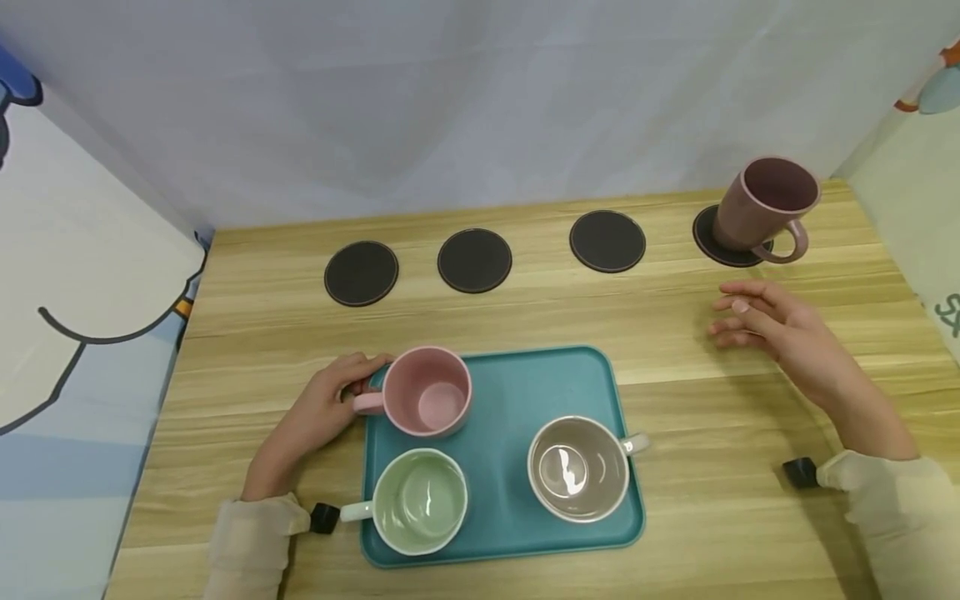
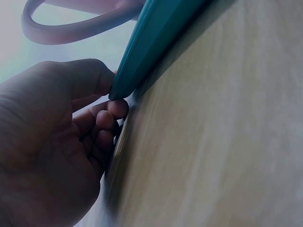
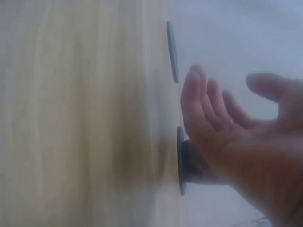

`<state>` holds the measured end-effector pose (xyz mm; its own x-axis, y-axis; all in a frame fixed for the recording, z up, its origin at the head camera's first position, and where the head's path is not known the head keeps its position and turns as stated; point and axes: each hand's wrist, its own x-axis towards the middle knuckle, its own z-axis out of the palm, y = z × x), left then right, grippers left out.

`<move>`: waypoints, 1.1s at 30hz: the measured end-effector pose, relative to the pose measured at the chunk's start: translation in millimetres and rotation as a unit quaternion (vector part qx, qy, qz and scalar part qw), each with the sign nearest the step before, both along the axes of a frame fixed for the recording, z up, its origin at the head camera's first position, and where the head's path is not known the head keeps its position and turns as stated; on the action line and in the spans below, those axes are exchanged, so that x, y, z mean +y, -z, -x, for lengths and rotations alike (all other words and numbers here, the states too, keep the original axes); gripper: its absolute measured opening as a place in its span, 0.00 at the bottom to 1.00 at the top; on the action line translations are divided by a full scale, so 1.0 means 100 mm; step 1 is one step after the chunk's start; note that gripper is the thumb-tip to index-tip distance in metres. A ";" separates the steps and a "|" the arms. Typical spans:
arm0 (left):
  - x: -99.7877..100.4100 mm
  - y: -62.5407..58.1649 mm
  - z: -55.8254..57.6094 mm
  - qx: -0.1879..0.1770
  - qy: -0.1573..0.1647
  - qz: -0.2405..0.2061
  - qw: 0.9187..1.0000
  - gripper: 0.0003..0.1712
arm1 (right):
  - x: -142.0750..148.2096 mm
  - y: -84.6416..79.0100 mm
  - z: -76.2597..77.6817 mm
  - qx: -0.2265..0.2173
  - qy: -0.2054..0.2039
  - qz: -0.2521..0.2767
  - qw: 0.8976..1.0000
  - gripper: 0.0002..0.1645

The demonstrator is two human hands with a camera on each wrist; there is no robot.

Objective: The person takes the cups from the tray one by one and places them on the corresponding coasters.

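My left hand [image 1: 327,400] pinches the far left corner of a teal tray [image 1: 517,533], thumb above the rim and curled fingers below it in the left wrist view. Right beside this hand is the handle of a pink mug [image 1: 427,392] on the tray. A pale green mug [image 1: 420,502] and a grey-beige mug [image 1: 578,468] also stand there. Over the table at the right, my right hand [image 1: 787,337] holds nothing, its fingers loosely bent. Just beyond it a mauve mug [image 1: 757,208] stands on a round black coaster [image 1: 707,233], handle towards the right.
Along the back of the wooden table [image 1: 247,375] lie three more black coasters, at the left [image 1: 362,273], middle [image 1: 475,260] and right of middle [image 1: 607,241]. A pale cloth [image 1: 450,108] hangs behind the back edge. Printed cloth panels flank both sides.
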<state>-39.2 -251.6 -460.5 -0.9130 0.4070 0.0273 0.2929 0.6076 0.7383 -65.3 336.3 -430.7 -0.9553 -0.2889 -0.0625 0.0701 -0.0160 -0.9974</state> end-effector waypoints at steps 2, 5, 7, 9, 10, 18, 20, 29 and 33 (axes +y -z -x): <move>0.01 0.00 0.00 -0.004 -0.001 -0.002 1.000 0.32 | -0.04 0.00 0.00 0.013 -0.030 -0.016 0.999 0.17; 0.01 -0.01 -0.01 -0.011 -0.002 -0.005 1.000 0.32 | -0.11 -0.01 -0.01 0.027 -0.063 -0.070 0.995 0.17; 0.01 -0.01 -0.01 -0.012 -0.002 -0.006 1.000 0.32 | -0.16 -0.03 -0.02 0.033 -0.094 -0.104 0.990 0.17; 0.02 -0.01 -0.01 -0.014 -0.001 -0.007 1.000 0.32 | -0.21 -0.05 -0.03 0.044 -0.136 -0.124 0.982 0.16; 0.02 -0.01 0.00 -0.013 0.000 -0.007 1.000 0.32 | -0.24 -0.06 -0.04 0.051 -0.159 -0.127 0.978 0.16; 0.02 -0.01 0.00 -0.009 -0.001 -0.009 1.000 0.34 | -0.60 -0.12 0.01 0.076 -0.252 -0.124 0.957 0.16; 0.02 -0.02 -0.01 -0.008 -0.004 -0.007 1.000 0.34 | -0.70 -0.11 0.04 0.067 -0.262 -0.127 0.954 0.16; 0.03 -0.04 0.00 -0.019 -0.002 0.000 1.000 0.32 | -0.92 -0.10 0.03 0.078 -0.378 -0.106 0.916 0.16; 0.02 -0.05 -0.01 -0.026 -0.005 -0.001 1.000 0.33 | -0.95 -0.11 -0.01 0.074 -0.432 -0.086 0.895 0.18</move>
